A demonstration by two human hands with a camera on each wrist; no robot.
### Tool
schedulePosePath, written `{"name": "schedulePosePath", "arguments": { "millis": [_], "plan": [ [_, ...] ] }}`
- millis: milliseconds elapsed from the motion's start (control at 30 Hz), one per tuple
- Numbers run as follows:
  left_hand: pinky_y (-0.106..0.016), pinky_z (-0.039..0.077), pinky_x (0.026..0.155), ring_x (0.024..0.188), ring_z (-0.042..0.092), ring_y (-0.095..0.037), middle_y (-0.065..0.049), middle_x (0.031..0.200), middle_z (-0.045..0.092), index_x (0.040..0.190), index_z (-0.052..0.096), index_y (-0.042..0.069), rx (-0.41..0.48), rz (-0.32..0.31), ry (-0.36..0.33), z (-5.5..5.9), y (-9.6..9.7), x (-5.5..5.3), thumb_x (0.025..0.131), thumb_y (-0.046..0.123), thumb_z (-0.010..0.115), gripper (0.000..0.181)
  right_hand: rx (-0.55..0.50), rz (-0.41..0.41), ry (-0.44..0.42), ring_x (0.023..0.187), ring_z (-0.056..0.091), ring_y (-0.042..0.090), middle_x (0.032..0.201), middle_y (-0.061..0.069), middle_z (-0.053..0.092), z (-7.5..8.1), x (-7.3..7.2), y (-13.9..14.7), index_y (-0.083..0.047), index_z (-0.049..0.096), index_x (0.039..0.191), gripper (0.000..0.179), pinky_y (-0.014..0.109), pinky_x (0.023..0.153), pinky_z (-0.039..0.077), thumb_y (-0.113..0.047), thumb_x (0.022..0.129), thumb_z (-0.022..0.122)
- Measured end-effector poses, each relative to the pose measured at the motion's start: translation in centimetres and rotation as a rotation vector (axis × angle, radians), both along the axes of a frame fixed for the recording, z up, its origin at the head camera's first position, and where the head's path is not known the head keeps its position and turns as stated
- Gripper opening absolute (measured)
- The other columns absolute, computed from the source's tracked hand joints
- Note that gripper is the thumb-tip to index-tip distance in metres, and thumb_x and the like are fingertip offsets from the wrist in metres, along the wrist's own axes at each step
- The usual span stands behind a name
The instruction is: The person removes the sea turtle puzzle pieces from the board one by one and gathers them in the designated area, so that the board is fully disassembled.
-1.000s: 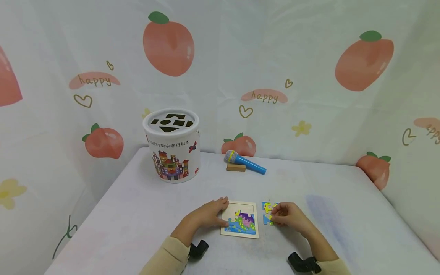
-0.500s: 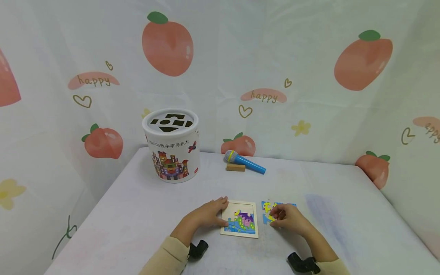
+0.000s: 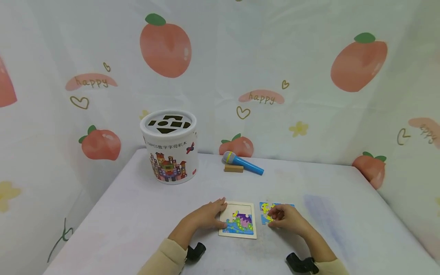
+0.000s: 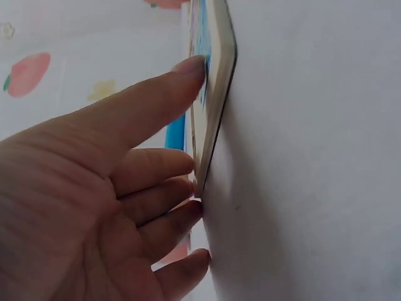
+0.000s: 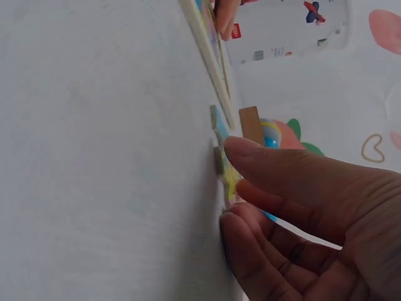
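A wooden puzzle tray (image 3: 237, 236) lies on the table, its lower part filled with blue, purple, pink and green jigsaw pieces. My left hand (image 3: 205, 216) rests on its left side; the thumb touches the tray near the front, and the fingers lie loosely along the far left edge. Loose puzzle pieces (image 3: 265, 206), blue and yellow, lie to the right of the tray. Over them, my right hand (image 3: 288, 219) has its thumb and fingers curled at a blue-and-yellow puzzle piece (image 5: 230, 170), pinching it low at the table. The fingers partly cover this piece and others behind.
A white block bucket (image 3: 169, 152) with shape holes in its lid stands at the back left. A blue toy microphone (image 3: 248, 165) and a brown wooden block (image 3: 233, 168) lie near the back edge. A peach-print cloth (image 3: 206, 68) hangs behind the white table (image 3: 326, 225).
The right thumb and fingers have spread slightly and shifted a little, uncovering more blue pieces behind the hand. The left hand stays on the tray. The head view has shifted slightly.
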State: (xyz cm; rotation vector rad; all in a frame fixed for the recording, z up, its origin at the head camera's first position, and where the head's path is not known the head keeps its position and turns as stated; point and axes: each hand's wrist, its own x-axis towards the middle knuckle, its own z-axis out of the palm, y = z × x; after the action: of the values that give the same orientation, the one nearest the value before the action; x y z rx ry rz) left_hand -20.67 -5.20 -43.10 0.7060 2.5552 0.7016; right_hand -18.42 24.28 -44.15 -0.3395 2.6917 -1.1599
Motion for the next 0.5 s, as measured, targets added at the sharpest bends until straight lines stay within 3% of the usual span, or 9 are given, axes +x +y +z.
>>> {"name": "schedulePosePath", "arguments": {
  "millis": [267,333,500],
  "plan": [
    [-0.046,0.020,0.116,0.143,0.023,-0.024,-0.010,0.155,0.023,0.139,0.044,0.009,-0.069,-0.093,0.165,0.7,-0.3,1.7,0.079,0.035,0.072,0.071,0.091,-0.101,0.078,0.069,0.047,0.013,0.078,0.001,0.056,0.8,0.2,-0.6,-0.003,0.066,0.090,0.029,0.021,0.056,0.040,-0.015,0.068,0.081],
    [-0.045,0.019,0.116,0.143,0.022,-0.023,-0.008,0.155,0.022,0.140,0.044,0.013,-0.100,-0.118,0.169,0.9,-0.3,2.1,0.078,0.035,0.073,0.072,0.082,-0.089,0.086,0.069,0.047,0.012,0.078,0.003,0.056,1.0,0.1,-1.0,-0.002,0.066,0.091,0.029,0.021,0.056,0.040,-0.014,0.069,0.081],
    [-0.044,0.019,0.116,0.143,0.023,-0.023,-0.007,0.154,0.025,0.141,0.042,0.020,-0.158,-0.218,0.141,1.2,-0.2,3.2,0.077,0.037,0.073,0.073,0.045,0.031,0.112,0.071,0.050,0.010,0.082,0.005,0.060,1.4,-0.3,-2.2,0.001,0.065,0.093,0.027,0.019,0.056,0.044,-0.013,0.073,0.078]
  ]
}}
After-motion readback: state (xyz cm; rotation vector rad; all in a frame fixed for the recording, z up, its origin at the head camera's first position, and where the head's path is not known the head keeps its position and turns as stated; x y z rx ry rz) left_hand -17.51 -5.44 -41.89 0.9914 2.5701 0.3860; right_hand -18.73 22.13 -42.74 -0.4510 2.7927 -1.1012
